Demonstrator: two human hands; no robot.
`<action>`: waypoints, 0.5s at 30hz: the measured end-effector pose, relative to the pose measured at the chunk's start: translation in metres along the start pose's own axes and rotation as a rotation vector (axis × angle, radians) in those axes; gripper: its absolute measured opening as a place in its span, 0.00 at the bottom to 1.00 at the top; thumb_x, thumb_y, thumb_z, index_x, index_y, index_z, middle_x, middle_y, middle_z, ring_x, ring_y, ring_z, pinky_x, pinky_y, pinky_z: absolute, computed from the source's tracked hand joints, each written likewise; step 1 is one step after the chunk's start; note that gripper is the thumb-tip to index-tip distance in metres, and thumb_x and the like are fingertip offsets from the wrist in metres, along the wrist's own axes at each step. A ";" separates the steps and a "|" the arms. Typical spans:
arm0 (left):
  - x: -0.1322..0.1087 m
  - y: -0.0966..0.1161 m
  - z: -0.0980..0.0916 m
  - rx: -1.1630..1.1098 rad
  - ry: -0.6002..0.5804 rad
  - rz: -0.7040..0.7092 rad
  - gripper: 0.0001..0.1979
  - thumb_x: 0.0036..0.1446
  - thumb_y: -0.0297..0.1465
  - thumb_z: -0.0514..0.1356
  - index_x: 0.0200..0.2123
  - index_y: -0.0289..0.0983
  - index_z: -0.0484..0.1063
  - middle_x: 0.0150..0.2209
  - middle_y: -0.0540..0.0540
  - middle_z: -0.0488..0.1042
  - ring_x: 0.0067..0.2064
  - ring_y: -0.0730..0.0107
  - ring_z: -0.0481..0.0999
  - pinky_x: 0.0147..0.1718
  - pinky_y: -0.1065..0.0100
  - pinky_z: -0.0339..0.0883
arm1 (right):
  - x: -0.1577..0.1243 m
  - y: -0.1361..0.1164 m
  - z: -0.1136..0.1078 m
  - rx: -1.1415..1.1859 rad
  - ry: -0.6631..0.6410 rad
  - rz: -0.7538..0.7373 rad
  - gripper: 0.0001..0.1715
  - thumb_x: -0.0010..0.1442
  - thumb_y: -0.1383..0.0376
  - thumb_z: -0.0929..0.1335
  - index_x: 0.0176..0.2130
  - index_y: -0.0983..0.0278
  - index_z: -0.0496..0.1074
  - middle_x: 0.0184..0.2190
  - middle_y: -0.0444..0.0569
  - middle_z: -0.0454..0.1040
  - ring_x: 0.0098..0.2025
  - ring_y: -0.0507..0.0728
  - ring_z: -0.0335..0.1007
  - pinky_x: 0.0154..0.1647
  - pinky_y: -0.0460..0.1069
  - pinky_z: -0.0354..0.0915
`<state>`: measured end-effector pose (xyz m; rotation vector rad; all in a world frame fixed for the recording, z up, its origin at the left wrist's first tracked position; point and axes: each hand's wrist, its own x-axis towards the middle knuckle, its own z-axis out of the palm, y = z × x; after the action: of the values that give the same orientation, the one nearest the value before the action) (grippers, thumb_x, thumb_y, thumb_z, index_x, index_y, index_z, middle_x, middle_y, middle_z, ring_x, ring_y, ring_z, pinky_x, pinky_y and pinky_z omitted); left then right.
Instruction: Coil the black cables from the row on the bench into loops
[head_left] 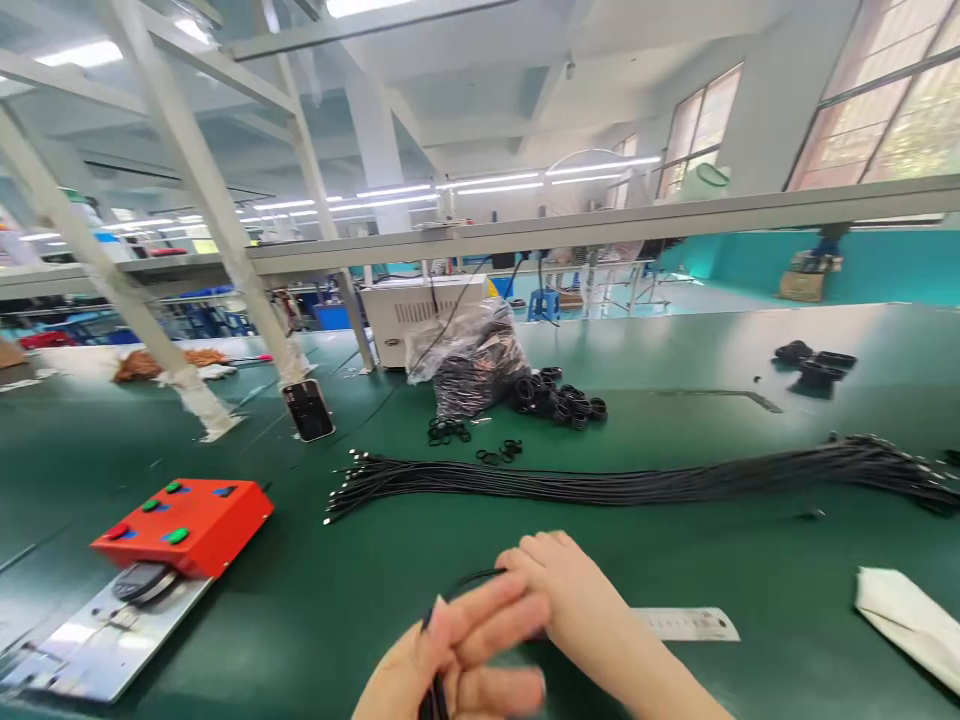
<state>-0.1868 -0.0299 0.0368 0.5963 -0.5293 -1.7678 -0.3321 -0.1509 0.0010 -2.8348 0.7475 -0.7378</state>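
Black cable (433, 700) lies in my left hand (469, 655), between the thumb and the fingers, at the bottom centre. My right hand (551, 580) is just beyond it, its fingers curled over a thin black strand (480, 576); the fingertips and most of what they hold are hidden. A steel ruler (694, 624) lies flat, partly behind my right forearm. Farther back, a long bundle of black cables (600, 485) with small light tips stretches across the green table (360, 590).
At the left stands a red box (191, 520) with green and red buttons on a metal plate (112, 640). A phone (308, 410) leans by a frame post. Behind the bundle are black rings (566, 400) and a plastic bag (476, 360). White cloth (907, 620) lies right.
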 end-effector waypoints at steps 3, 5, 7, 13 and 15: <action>-0.006 0.015 -0.006 -0.072 0.114 0.290 0.23 0.68 0.34 0.43 0.52 0.36 0.74 0.60 0.41 0.67 0.58 0.57 0.70 0.49 0.67 0.73 | -0.001 -0.009 0.008 -0.051 -0.020 -0.107 0.12 0.62 0.71 0.64 0.46 0.61 0.68 0.28 0.42 0.70 0.27 0.53 0.65 0.25 0.46 0.56; -0.007 0.021 -0.014 -0.084 0.235 0.442 0.22 0.67 0.31 0.43 0.53 0.36 0.74 0.60 0.41 0.67 0.62 0.55 0.65 0.55 0.61 0.69 | -0.004 -0.013 0.006 -0.069 -0.014 -0.185 0.18 0.61 0.73 0.64 0.51 0.61 0.66 0.28 0.42 0.69 0.26 0.52 0.65 0.23 0.46 0.52; -0.006 0.022 -0.023 -0.087 0.369 0.531 0.19 0.65 0.30 0.48 0.53 0.35 0.73 0.60 0.40 0.67 0.62 0.54 0.64 0.58 0.57 0.65 | -0.005 -0.017 0.002 -0.087 0.000 -0.247 0.20 0.58 0.75 0.64 0.50 0.61 0.66 0.27 0.42 0.69 0.26 0.52 0.64 0.23 0.47 0.51; 0.000 0.015 -0.038 -0.051 0.598 0.630 0.15 0.59 0.26 0.56 0.49 0.36 0.76 0.61 0.41 0.67 0.64 0.53 0.61 0.63 0.51 0.57 | -0.004 -0.040 -0.001 -0.178 0.176 -0.445 0.12 0.58 0.76 0.62 0.40 0.65 0.69 0.23 0.43 0.67 0.22 0.52 0.60 0.21 0.50 0.48; 0.001 0.011 -0.036 -0.017 0.630 0.609 0.15 0.59 0.26 0.57 0.48 0.38 0.76 0.62 0.43 0.67 0.64 0.53 0.62 0.63 0.53 0.57 | -0.005 -0.046 -0.007 -0.241 0.235 -0.451 0.13 0.60 0.77 0.60 0.36 0.65 0.69 0.21 0.43 0.65 0.20 0.52 0.58 0.20 0.50 0.47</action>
<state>-0.1557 -0.0359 0.0159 0.8307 -0.2145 -0.9393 -0.3196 -0.1086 0.0159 -3.2178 0.2235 -1.1267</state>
